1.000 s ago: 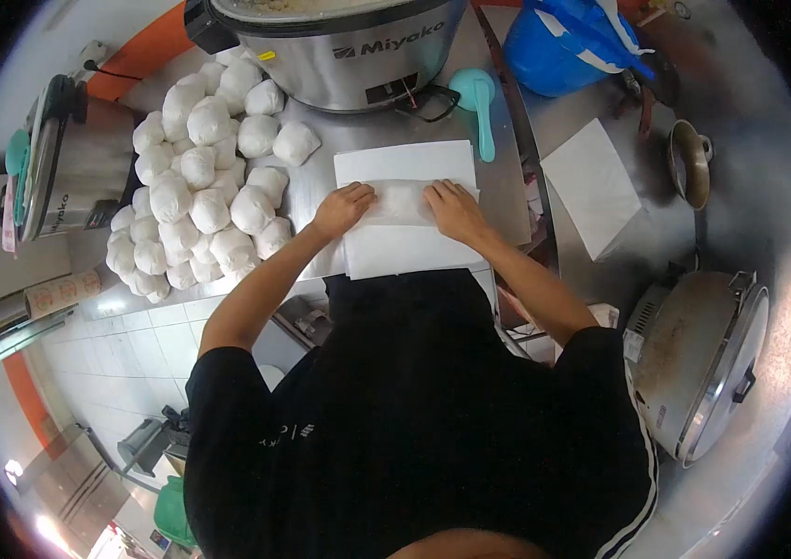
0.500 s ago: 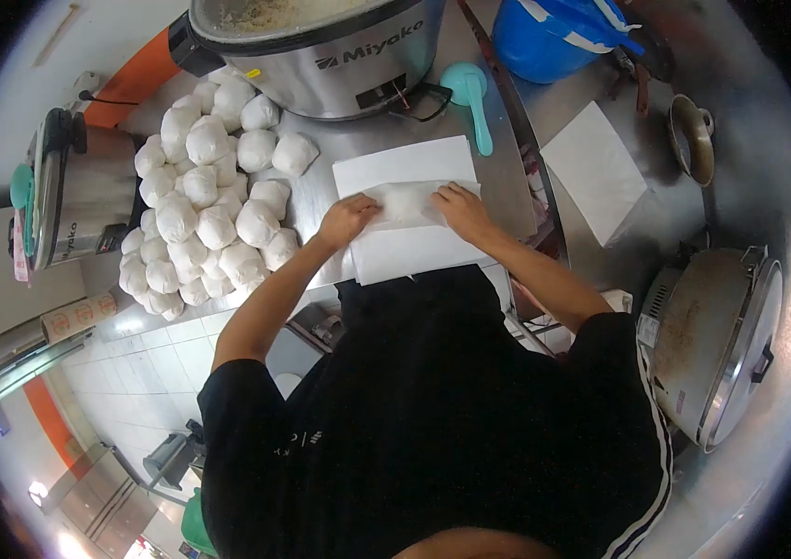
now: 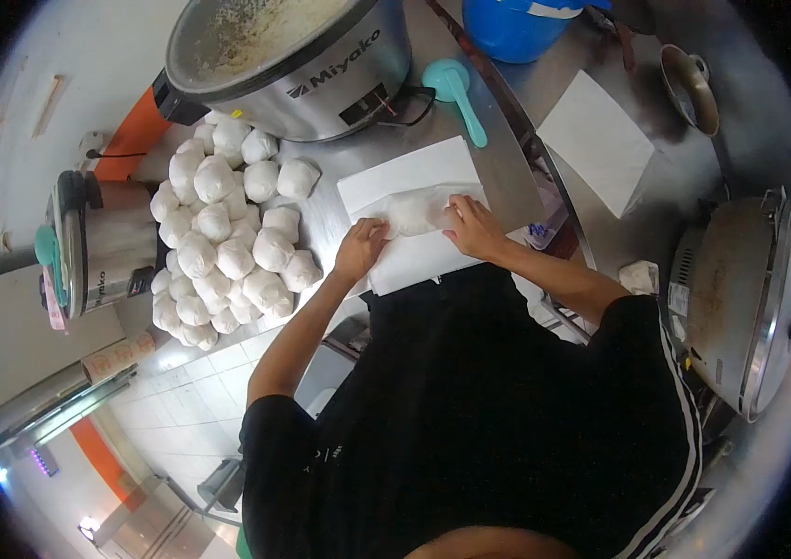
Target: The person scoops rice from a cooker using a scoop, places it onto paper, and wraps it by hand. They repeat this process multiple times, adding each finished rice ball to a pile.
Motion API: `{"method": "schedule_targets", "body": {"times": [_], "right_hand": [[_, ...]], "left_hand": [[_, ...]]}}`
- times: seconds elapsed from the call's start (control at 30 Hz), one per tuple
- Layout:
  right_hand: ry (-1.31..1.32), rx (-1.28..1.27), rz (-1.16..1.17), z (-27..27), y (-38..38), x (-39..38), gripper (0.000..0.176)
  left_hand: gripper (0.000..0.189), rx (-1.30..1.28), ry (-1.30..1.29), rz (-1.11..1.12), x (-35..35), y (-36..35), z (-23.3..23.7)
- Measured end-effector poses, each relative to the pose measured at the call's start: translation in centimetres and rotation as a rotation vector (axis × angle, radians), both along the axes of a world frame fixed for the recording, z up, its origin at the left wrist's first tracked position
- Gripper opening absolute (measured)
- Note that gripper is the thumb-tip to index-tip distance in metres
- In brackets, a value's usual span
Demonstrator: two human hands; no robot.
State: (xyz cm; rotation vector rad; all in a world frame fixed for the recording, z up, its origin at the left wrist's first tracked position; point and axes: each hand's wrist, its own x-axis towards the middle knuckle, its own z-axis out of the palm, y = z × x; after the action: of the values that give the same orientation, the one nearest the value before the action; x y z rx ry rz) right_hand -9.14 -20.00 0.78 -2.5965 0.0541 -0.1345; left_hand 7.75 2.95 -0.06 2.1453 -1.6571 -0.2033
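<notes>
On the metal counter, a stack of white paper sheets (image 3: 433,154) lies in front of my body. A white paper roll-like wrap (image 3: 414,213) with a rounded bulge rests across the stack, its contents hidden by the paper. At its left end my left hand (image 3: 362,246) pinches the paper with curled fingers. My right hand (image 3: 475,227) grips the right end, fingers bent over the edge. To the left stands a pile of several round white paper-wrapped bundles (image 3: 218,247).
An open Miyako cooker (image 3: 321,74) holding rice stands beyond the stack, beside a turquoise scoop (image 3: 456,88). Right of these are a blue bucket (image 3: 516,28), a white sheet (image 3: 596,142), a small pan (image 3: 689,88) and a large lidded cooker (image 3: 731,298). Another cooker (image 3: 111,238) stands at left.
The view has shifted and turned slightly. Between my hands the paper now stands up in a fuller, rounder wrap, and both hands still hold its ends.
</notes>
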Motion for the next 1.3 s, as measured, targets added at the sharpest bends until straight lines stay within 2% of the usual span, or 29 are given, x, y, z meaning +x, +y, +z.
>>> {"method": "schedule_targets", "body": {"times": [0.1,0.2,0.3,0.4,0.5,0.6,0.63,0.73,0.77,0.8,0.87,0.9,0.97,1.07,1.2,1.23,1.3], "right_hand": [[-0.054,-0.059,-0.011,0.9,0.8,0.6,0.04],[-0.134,-0.266,0.039,-1.9,0.8,0.3,0.038],[-0.155,-0.272,0.05,-3.4,0.6,-0.2,0.036],[-0.186,-0.115,0.122,-3.9,-0.7,-0.2,0.037],[-0.078,0.036,0.188,-4.6,-2.9,1.1,0.033],[0.391,0.288,-0.129,0.0,-3.5,4.8,0.025],[0.41,0.229,-0.087,0.2,-3.4,6.1,0.026],[0.463,0.015,0.065,0.2,-3.2,9.5,0.029],[0.479,-0.077,0.127,-0.4,-3.0,10.4,0.031],[0.497,-0.168,0.188,-1.0,-3.0,10.8,0.033],[0.463,-0.187,0.223,-1.0,-3.2,10.7,0.03],[0.44,-0.197,0.241,-0.9,-3.3,10.9,0.028],[0.44,-0.095,0.129,-1.0,-3.0,9.8,0.026],[0.333,0.019,-0.062,-0.5,-1.5,6.4,0.024],[0.106,0.16,-0.268,-1.3,1.2,3.1,0.011],[0.171,0.214,-0.272,-0.7,1.1,2.9,0.01],[0.075,0.274,-0.215,-1.3,1.6,1.3,0.011]], "left_hand": [[0.036,-0.005,0.054,0.059,-0.4,-0.1,0.3],[0.032,-0.019,0.07,0.14,-0.9,-0.4,0.8],[0.028,-0.008,0.135,0.092,0.0,0.0,0.1],[0.021,0.076,0.174,0.095,0.8,-0.2,0.3],[0.026,0.065,0.144,-0.045,3.1,-0.5,-1.5],[0.037,0.417,0.424,0.157,4.3,-4.0,1.4],[0.048,0.496,0.394,0.114,5.1,-5.2,0.8],[0.055,0.678,0.096,0.112,5.2,-8.3,0.9],[0.047,0.712,0.028,0.124,4.9,-9.2,1.7],[0.041,0.633,-0.061,0.048,5.2,-9.2,1.0],[0.031,0.474,-0.23,-0.093,6.0,-8.8,-1.2],[0.026,0.527,-0.135,-0.062,6.1,-8.7,-0.6],[0.017,0.635,0.065,-0.001,5.3,-7.8,1.0],[0.017,0.383,0.008,0.124,3.0,-5.2,0.0],[0.011,0.195,0.194,0.428,-2.1,-3.7,-1.6],[0.009,0.141,0.244,0.412,-2.7,-3.4,-1.8],[0.009,0.094,0.296,0.387,-3.3,-2.9,-1.8]]}}
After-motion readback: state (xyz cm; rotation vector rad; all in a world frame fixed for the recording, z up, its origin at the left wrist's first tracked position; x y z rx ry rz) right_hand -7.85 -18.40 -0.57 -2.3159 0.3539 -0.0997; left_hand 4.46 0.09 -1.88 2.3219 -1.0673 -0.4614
